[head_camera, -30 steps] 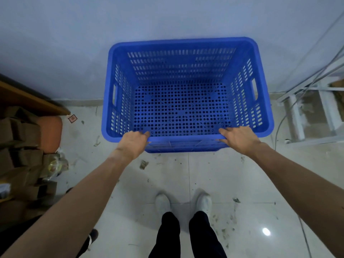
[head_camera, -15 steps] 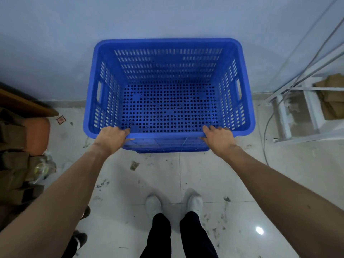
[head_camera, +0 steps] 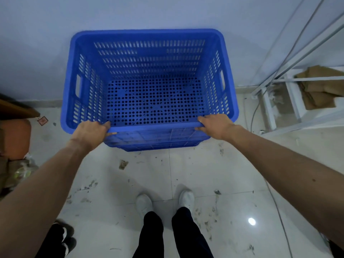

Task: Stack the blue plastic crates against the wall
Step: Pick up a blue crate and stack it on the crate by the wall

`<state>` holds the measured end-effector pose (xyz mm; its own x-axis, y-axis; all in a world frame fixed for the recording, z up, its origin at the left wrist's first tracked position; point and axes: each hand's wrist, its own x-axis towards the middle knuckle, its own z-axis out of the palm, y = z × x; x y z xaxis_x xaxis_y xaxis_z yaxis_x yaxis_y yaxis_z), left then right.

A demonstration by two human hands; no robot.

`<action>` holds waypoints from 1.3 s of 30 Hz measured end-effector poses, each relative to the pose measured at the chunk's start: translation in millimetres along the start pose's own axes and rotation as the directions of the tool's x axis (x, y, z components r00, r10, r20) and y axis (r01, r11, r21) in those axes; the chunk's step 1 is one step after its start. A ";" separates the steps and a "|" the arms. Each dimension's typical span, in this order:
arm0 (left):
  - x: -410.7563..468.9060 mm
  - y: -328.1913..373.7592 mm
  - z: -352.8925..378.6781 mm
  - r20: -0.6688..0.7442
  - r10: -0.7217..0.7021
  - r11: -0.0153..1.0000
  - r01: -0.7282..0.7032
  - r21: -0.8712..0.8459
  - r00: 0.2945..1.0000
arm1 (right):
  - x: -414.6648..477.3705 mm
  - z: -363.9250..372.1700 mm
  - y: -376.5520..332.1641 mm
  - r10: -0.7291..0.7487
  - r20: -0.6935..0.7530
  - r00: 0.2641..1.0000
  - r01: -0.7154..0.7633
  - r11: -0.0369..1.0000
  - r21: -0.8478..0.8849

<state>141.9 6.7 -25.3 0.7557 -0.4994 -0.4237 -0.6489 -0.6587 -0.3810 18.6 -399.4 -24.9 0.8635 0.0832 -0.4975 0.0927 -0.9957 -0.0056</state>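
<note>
- Against the pale wall [head_camera: 167, 13], seen from the head camera: a person holds a blue crate [head_camera: 152, 58] by its near rim, the far side close to or touching the wall.
- The left hand [head_camera: 89, 133] is clenched over the rim near the left corner; the right hand [head_camera: 216, 126] grips the same rim near the right corner, fingers curled over the edge.
- Under the near rim more blue ribbing shows, which suggests the crate sits on at least one other crate below, though the count cannot be told.
- The crate is empty, its holed bottom in plain sight, and looks level.
- The task appears well along: this crate seems placed at the wall, with only letting go left for it. Whether other crates wait elsewhere is not shown.
- The tiled floor [head_camera: 186, 174] is scattered with debris; a white frame [head_camera: 283, 108] with cardboard stands to the right.
</note>
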 end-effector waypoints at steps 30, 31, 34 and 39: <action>-7.7 17.2 -12.5 0.001 -0.014 1.000 0.014 0.001 1.000 | -16.5 1.4 17.3 0.024 -0.017 1.000 -0.028 0.953 -0.301; -7.4 19.0 -12.4 0.013 -0.010 1.000 0.010 0.007 1.000 | -15.9 2.1 18.2 0.020 -0.014 1.000 -0.024 0.953 -0.301; -5.1 20.3 -15.0 0.039 0.038 0.998 -0.040 0.044 0.998 | -14.0 -3.4 23.1 0.012 -0.008 1.000 -0.013 0.950 -0.313; -3.2 15.4 -10.6 0.016 0.016 1.000 -0.016 0.007 1.000 | -10.5 2.8 21.4 0.028 -0.016 0.999 -0.032 0.948 -0.316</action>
<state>130.5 -7.8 -21.1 0.7439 -0.5003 -0.4431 -0.6613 -0.6466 -0.3802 10.1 -421.7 -22.2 0.8736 0.0554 -0.4835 0.2170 -0.9337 0.2850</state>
